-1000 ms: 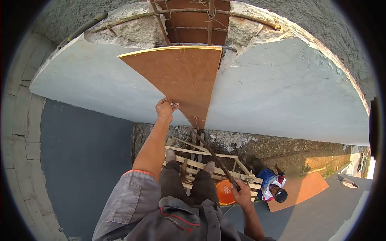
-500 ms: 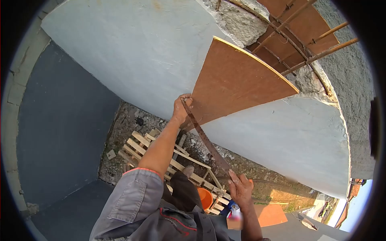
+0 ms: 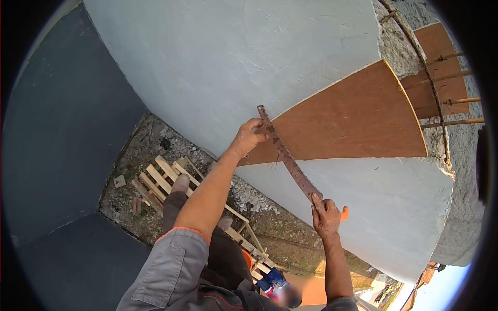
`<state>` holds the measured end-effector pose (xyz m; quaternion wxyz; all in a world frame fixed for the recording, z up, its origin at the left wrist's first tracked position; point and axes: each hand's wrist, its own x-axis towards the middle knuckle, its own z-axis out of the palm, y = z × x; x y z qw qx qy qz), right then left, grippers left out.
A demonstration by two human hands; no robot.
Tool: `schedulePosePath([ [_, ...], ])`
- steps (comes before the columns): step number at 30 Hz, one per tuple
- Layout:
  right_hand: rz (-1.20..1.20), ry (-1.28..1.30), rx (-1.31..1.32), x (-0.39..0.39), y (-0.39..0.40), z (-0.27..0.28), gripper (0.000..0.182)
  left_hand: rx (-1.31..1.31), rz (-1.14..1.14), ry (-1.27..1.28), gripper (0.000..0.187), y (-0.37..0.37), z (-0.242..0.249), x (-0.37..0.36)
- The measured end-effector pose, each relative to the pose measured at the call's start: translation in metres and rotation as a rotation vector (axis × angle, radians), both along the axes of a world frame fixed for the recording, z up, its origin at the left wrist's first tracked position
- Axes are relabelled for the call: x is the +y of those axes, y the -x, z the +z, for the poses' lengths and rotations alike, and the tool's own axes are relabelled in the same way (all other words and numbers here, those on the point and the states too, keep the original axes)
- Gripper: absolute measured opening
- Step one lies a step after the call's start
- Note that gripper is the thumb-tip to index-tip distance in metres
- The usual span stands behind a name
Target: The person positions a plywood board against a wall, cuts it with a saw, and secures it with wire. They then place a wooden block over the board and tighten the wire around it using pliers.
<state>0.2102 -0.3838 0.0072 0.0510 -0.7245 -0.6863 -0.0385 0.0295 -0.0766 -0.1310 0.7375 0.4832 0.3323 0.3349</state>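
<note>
My right hand point(image 3: 327, 217) is closed around the orange handle point(image 3: 344, 213) of a hand saw, with a finger stretched along the blade. The rusty, toothed saw blade point(image 3: 290, 163) slants up and left across a brown sheet of board point(image 3: 358, 116). Near the blade's far end, my left hand point(image 3: 250, 139) has its thumb and fingers pinched at the blade's edge, beside the board's left margin. The blade partly covers the board, which lies against a pale grey wall point(image 3: 207, 62).
Rusty rebar point(image 3: 451, 78) sticks out of broken concrete at upper right. Below are a wooden pallet point(image 3: 166, 173), rubble ground point(image 3: 137, 166) and my shoes. Dark wall panels point(image 3: 67, 129) stand left. Another person point(image 3: 277, 285) is low down, near an orange bucket point(image 3: 248, 259).
My view has turned, and the board now appears further right. The saw has risen with my right hand, and its tip now extends past my left hand. One foot shows further left.
</note>
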Motion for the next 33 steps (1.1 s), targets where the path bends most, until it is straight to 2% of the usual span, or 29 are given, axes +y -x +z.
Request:
schedulePosePath([
  [2, 0.051, -0.055, -0.09, 0.004, -0.005, -0.003, 0.059, 0.085, -0.033, -0.081, 0.045, -0.007, -0.003, 0.002],
  [4, 0.064, -0.053, -0.096, 0.005, -0.014, -0.008, 0.058, 0.2, 0.034, -0.361, 0.05, -0.016, -0.01, 0.005],
  [8, 0.089, -0.062, -0.102, 0.006, -0.025, -0.016, 0.057, 0.283, 0.08, -0.397, 0.047, -0.031, -0.027, 0.008],
  [10, 0.091, -0.067, -0.094, 0.006, -0.028, -0.018, 0.058, 0.302, 0.166, -0.522, 0.038, -0.031, -0.021, 0.007],
  [11, 0.109, -0.082, -0.095, 0.006, -0.03, -0.019, 0.058, 0.307, 0.159, -0.521, 0.038, -0.031, -0.018, 0.004],
  [13, 0.151, -0.117, -0.094, 0.006, -0.032, -0.021, 0.059, 0.214, 0.155, -0.248, 0.034, -0.029, -0.004, -0.003],
  [17, 0.153, -0.131, -0.085, 0.011, -0.035, -0.028, 0.058, 0.164, 0.201, -0.308, 0.031, -0.027, 0.004, -0.009],
  [19, 0.15, -0.118, -0.078, 0.019, -0.041, -0.033, 0.057, 0.359, 0.171, -0.388, 0.019, -0.031, 0.004, -0.01],
  [20, 0.152, -0.119, -0.076, 0.023, -0.043, -0.035, 0.057, 0.362, 0.173, -0.389, 0.019, -0.031, 0.003, -0.011],
  [22, 0.179, -0.126, -0.109, 0.031, -0.044, -0.037, 0.057, 0.25, 0.211, -0.449, 0.018, -0.034, -0.004, -0.012],
  [26, 0.193, -0.163, -0.102, 0.039, -0.045, -0.045, 0.058, 0.298, 0.247, -0.491, 0.018, -0.041, -0.023, -0.013],
  [28, 0.213, -0.147, -0.113, 0.041, -0.047, -0.048, 0.059, 0.17, 0.349, -0.53, 0.016, -0.041, -0.015, -0.017],
  [32, 0.23, -0.127, -0.165, 0.03, -0.054, -0.034, 0.061, 0.162, 0.215, -0.393, 0.015, -0.03, -0.011, -0.009],
  [33, 0.217, -0.134, -0.154, 0.026, -0.055, -0.034, 0.061, 0.25, 0.214, -0.408, 0.016, -0.029, -0.008, -0.008],
])
